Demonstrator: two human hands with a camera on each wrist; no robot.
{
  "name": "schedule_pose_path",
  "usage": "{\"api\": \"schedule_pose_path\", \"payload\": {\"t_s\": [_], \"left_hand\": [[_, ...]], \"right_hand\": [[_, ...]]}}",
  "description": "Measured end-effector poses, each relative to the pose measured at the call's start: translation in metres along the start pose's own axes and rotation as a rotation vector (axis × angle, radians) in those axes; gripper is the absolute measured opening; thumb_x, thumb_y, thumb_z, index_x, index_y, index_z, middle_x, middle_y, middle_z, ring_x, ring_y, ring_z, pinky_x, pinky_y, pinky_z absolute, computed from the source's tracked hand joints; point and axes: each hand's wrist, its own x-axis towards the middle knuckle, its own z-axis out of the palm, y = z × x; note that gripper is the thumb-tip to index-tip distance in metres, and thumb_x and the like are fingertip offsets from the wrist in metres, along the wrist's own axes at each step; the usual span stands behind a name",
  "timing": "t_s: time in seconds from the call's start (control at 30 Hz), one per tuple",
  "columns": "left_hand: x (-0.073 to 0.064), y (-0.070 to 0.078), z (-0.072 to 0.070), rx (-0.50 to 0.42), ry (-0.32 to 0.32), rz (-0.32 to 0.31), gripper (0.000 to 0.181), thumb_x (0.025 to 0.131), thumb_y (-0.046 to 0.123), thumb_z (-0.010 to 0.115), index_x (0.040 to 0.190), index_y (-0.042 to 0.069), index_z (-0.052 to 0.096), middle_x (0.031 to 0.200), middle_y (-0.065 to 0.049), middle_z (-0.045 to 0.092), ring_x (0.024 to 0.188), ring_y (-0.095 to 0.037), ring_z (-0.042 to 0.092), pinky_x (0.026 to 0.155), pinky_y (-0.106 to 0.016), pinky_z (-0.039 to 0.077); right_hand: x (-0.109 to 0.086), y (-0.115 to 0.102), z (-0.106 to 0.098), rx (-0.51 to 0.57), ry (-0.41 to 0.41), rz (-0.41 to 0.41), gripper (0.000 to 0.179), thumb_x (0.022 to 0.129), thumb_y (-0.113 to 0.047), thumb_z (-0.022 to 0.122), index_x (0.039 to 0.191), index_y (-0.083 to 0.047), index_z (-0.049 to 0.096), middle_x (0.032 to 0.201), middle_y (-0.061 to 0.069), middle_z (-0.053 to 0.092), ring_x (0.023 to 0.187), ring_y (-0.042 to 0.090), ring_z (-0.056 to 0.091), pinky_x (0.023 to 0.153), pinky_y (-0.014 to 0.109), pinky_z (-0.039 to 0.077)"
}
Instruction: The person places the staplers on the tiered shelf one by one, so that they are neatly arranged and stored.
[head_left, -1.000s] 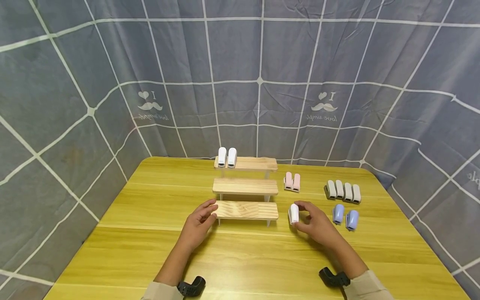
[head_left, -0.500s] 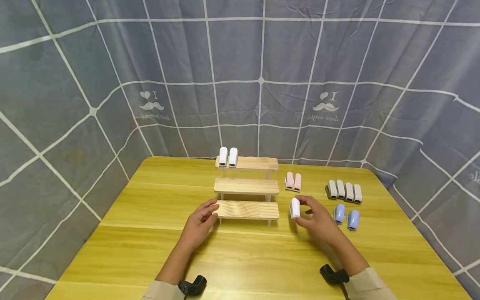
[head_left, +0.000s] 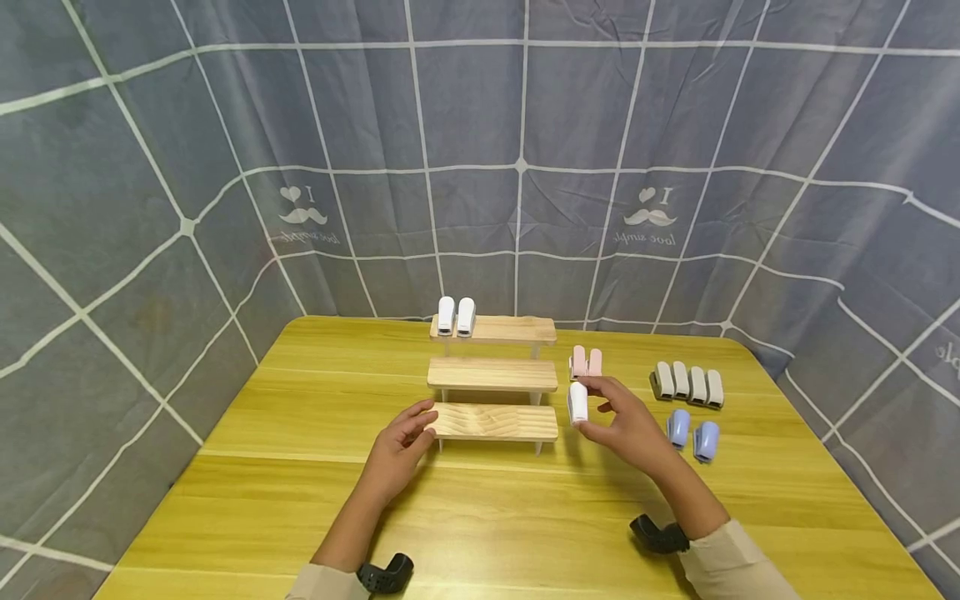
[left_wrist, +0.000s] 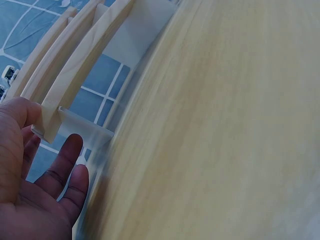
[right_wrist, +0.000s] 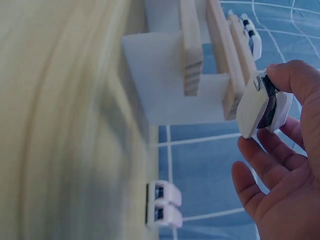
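A white mini stapler (head_left: 577,403) is pinched between the thumb and fingers of my right hand (head_left: 626,425), raised over the table just right of the lowest shelf. Its dark metal underside shows in the right wrist view. My left hand (head_left: 399,442) rests its fingertips against the left end of the lowest wooden shelf (head_left: 495,422), its other fingers loosely bent. This plank belongs to a three-tier stand on clear legs, with a middle shelf (head_left: 491,374) and a top shelf (head_left: 517,328). Two white mini staplers (head_left: 456,317) stand side by side on the top shelf's left end.
Two pink mini staplers (head_left: 585,362) stand behind my right hand. Farther right is a row of several pale grey staplers (head_left: 688,385), with two blue staplers (head_left: 692,433) in front of it. A grey grid-patterned curtain (head_left: 480,208) surrounds the wooden table (head_left: 480,517).
My right hand has lifted the white stapler off the table and carried it slightly left and farther back, near the pink staplers. The left hand has stayed at the shelf's end.
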Motion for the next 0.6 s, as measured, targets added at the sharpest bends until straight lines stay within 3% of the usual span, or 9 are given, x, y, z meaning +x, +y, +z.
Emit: {"api": "schedule_pose_path", "payload": {"t_s": [0.27, 0.6], "left_hand": [[-0.002, 0.002, 0.000, -0.007, -0.016, -0.030, 0.030, 0.098, 0.009, 0.063, 0.127, 0.003, 0.067, 0.145, -0.002, 0.052, 0.124, -0.022, 0.055, 0.095, -0.035, 0.048], [-0.001, 0.003, 0.000, -0.005, -0.016, -0.039, 0.030, 0.098, 0.010, 0.062, 0.128, 0.004, 0.067, 0.145, 0.003, 0.052, 0.123, -0.021, 0.056, 0.094, -0.033, 0.049]], "right_hand": [[0.013, -0.012, 0.000, 0.005, 0.006, -0.058, 0.060, 0.084, -0.010, 0.080, 0.138, -0.007, 0.054, 0.129, 0.006, 0.058, 0.115, 0.024, 0.057, 0.082, 0.048, 0.051], [0.034, -0.026, 0.002, 0.020, 0.004, -0.071, 0.057, 0.085, -0.012, 0.079, 0.136, -0.003, 0.055, 0.124, 0.008, 0.061, 0.114, 0.026, 0.058, 0.086, 0.049, 0.051]]}}
